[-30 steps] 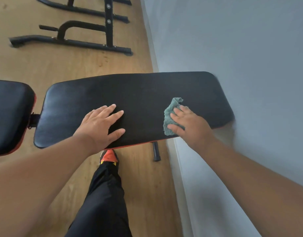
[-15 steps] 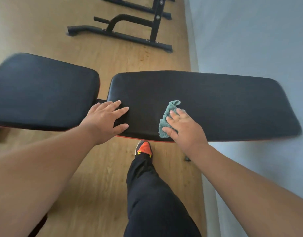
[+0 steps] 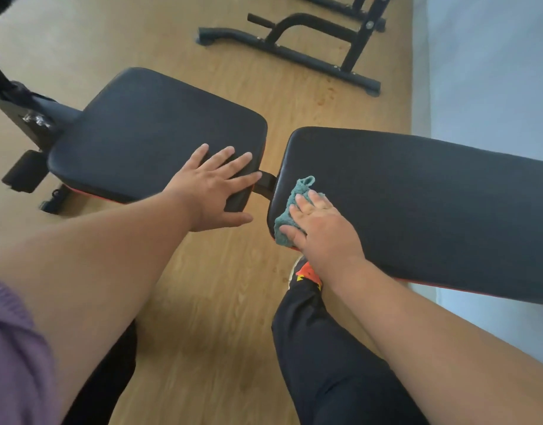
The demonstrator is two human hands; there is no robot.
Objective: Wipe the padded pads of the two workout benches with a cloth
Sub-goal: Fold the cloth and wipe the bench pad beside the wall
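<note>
A black workout bench has two padded parts: a short seat pad (image 3: 147,130) on the left and a long back pad (image 3: 423,191) on the right, joined by a black bracket (image 3: 265,185). My left hand (image 3: 215,188) lies flat with spread fingers on the seat pad's right end. My right hand (image 3: 319,225) presses a crumpled teal cloth (image 3: 290,210) with straight fingers onto the left end of the long pad, near its front corner. Most of the cloth is hidden under my palm.
A black metal equipment frame (image 3: 294,53) stands on the wooden floor (image 3: 221,302) at the back. A pale wall (image 3: 485,72) runs along the right. The bench's frame and foot (image 3: 27,170) stick out at left. My leg and orange shoe (image 3: 307,271) are below the long pad.
My right hand has slid the cloth leftward along the long pad to its left end. My left hand has shifted from the long pad onto the seat pad. The view has panned left.
</note>
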